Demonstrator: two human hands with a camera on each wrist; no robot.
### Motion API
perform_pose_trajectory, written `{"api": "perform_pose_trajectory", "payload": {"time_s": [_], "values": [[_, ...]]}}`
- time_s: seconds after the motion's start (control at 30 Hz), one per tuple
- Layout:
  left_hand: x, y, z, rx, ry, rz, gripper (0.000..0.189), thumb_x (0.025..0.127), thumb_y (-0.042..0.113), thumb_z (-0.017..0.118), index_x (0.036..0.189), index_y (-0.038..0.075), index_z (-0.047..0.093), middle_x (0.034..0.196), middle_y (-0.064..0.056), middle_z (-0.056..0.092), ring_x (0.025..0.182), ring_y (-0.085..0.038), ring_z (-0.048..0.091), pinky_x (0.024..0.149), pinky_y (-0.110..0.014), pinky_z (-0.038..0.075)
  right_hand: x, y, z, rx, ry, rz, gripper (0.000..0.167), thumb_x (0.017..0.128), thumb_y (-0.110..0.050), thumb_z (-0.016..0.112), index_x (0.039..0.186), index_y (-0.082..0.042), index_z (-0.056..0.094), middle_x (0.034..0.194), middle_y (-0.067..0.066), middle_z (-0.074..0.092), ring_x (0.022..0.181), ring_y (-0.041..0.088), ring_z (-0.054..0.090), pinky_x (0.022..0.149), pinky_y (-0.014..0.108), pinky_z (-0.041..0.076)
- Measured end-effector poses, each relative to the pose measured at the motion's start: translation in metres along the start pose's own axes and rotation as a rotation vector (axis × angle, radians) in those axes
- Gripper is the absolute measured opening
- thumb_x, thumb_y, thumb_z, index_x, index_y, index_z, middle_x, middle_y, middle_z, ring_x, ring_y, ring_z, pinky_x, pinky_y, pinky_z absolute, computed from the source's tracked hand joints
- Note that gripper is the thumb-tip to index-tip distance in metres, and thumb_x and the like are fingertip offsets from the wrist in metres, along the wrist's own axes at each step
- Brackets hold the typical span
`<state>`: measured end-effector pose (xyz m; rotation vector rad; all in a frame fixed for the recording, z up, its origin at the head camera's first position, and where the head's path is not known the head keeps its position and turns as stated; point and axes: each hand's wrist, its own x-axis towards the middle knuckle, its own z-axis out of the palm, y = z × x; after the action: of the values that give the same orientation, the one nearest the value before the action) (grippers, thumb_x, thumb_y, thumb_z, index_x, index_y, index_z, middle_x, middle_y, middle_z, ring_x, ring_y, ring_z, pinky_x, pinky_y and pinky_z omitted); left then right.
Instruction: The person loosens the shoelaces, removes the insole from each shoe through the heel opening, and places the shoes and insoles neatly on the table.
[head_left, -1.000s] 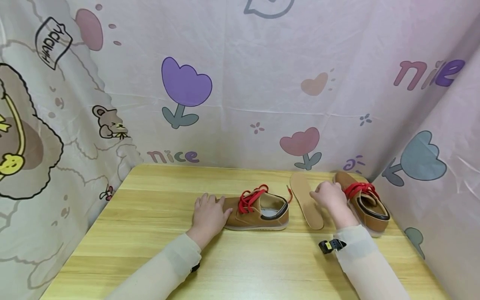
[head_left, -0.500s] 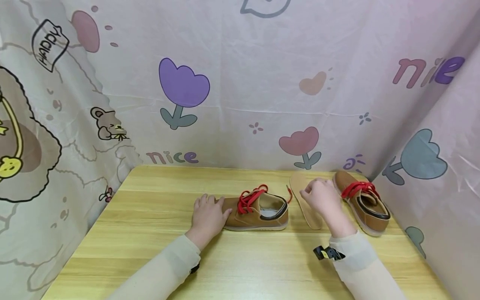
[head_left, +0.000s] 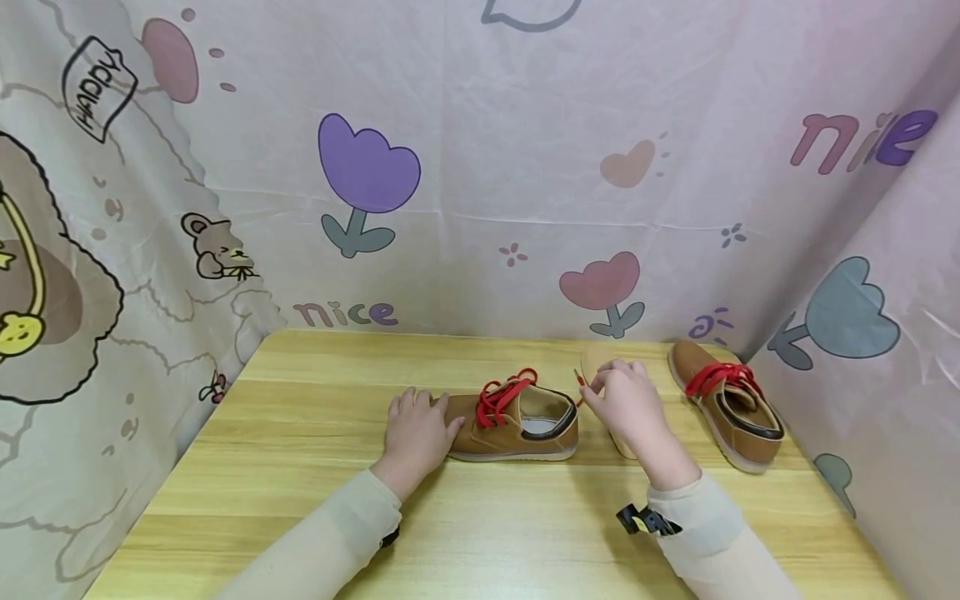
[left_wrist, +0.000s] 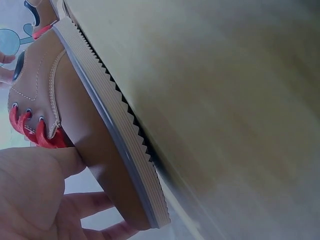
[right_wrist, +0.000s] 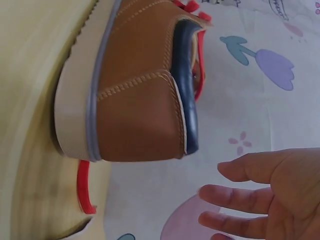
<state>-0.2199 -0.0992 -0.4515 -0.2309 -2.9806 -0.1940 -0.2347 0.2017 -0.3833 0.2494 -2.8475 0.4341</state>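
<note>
A brown lace-up shoe [head_left: 510, 440] with red laces [head_left: 495, 404] lies sole-down on the table, toe to the left. My left hand [head_left: 417, 432] holds its toe; in the left wrist view the thumb lies on the upper and the fingers reach round the toe. Beyond the heel, my right hand [head_left: 626, 408] hovers over a tan insole [head_left: 597, 357] and covers much of it. The right wrist view shows that hand [right_wrist: 272, 192] with fingers extended, holding nothing and apart from the shoe's heel [right_wrist: 137, 120]. A loose lace end [right_wrist: 84, 187] lies behind the heel.
A matching brown shoe [head_left: 738, 417] with red laces stands at the table's right side, toe pointing to the back. The wooden table [head_left: 300, 417] backs onto a printed curtain [head_left: 480, 167], which also hangs along both sides.
My right hand has moved left, from beside the far-right shoe across the insole to near the heel of the middle shoe. My left hand and that shoe have stayed in place.
</note>
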Motion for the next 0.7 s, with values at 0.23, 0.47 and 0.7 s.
{"api": "perform_pose_trajectory", "payload": {"time_s": [0.23,0.47,0.7], "values": [[0.001,-0.001,0.000,0.008,-0.003,-0.005,0.057,0.100,0.052,0.055,0.140,0.013,0.060,0.132,-0.020,0.058,0.134,-0.043,0.040,0.112,-0.059,0.028,0.000,-0.006,0.010,0.011,0.041,-0.052,0.023,0.089,-0.025,0.074,0.070,-0.011,0.074,0.112,0.016,0.069,0.099,0.038,0.054,0.084,0.048,0.045],[0.000,0.000,0.000,0.019,-0.002,-0.005,0.057,0.099,0.053,0.055,0.140,0.014,0.060,0.132,-0.019,0.059,0.134,-0.044,0.041,0.112,-0.059,0.029,-0.002,-0.007,0.024,-0.022,0.014,-0.085,0.024,0.090,-0.027,0.074,0.070,-0.013,0.072,0.114,0.014,0.068,0.102,0.036,0.054,0.086,0.050,0.047],[0.000,0.000,0.000,0.031,-0.006,-0.010,0.057,0.099,0.054,0.054,0.141,0.015,0.060,0.134,-0.014,0.060,0.134,-0.044,0.040,0.112,-0.061,0.028,-0.005,-0.006,0.028,-0.027,0.001,-0.088,0.025,0.091,-0.027,0.073,0.069,-0.014,0.072,0.115,0.013,0.067,0.104,0.035,0.053,0.084,0.053,0.048]]}}
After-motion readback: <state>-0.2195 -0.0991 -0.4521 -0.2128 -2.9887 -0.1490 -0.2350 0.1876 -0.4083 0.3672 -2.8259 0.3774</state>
